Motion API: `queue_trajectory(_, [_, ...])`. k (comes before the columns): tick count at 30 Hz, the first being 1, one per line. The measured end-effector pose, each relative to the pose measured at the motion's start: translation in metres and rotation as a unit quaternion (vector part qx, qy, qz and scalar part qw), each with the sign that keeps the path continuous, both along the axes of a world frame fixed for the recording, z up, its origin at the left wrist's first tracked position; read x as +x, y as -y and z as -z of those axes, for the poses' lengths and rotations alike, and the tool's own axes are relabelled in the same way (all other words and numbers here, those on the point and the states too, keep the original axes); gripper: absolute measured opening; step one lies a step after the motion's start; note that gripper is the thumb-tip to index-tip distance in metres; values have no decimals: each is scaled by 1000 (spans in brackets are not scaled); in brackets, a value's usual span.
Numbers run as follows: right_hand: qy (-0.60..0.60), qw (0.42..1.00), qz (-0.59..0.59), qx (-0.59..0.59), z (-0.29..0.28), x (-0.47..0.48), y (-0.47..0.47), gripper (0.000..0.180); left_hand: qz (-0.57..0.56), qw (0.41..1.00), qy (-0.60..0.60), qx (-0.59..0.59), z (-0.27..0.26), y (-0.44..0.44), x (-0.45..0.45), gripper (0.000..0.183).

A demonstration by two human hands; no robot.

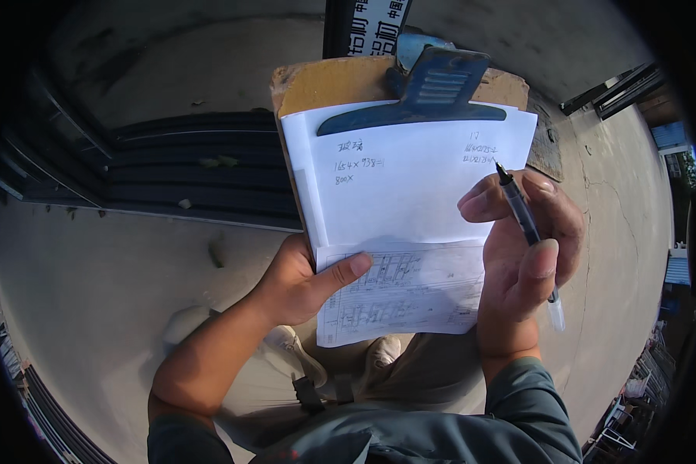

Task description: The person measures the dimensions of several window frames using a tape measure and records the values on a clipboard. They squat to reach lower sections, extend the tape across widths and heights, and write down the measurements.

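My left hand (301,284) grips the left edge of a worn wooden clipboard (330,84), its thumb lying on a folded printed sheet (406,296) with line drawings. A blue metal clip (449,87) clamps a white sheet of paper (400,197) at the board's top; that sheet bears a few handwritten lines. Over the right part of the papers my right hand (528,232) holds a pen (521,210) between thumb and fingers, palm turned up. The pen's dark tip points up and left, near the handwriting at the right; whether it touches the paper I cannot tell.
Long dark metal profiles (209,174) lie on the concrete floor (122,255) at the left, and more profiles (58,412) are at the lower left. Dark frame pieces (629,90) stand at the upper right. Metal items (620,423) are piled at the lower right. My shoes (383,351) show below the board.
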State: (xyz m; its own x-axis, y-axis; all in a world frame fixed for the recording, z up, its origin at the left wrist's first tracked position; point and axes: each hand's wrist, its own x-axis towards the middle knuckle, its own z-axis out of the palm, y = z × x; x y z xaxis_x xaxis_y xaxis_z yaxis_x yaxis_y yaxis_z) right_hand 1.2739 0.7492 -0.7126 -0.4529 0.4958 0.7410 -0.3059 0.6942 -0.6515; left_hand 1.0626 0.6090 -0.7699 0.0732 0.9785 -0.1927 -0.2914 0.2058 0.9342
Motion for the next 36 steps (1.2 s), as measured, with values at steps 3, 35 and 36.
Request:
queue_trajectory(3, [50,999,19,5,3,-12,0,34,-12,1000,25,14,-1,1,7,32])
queue_trajectory(35, [84,974,78,193,7,-35,6,20,-28,995,20,96,6,15,21,25])
queue_trajectory(36, [83,974,79,195,8,-36,6,20,-29,995,18,93,6,15,21,25])
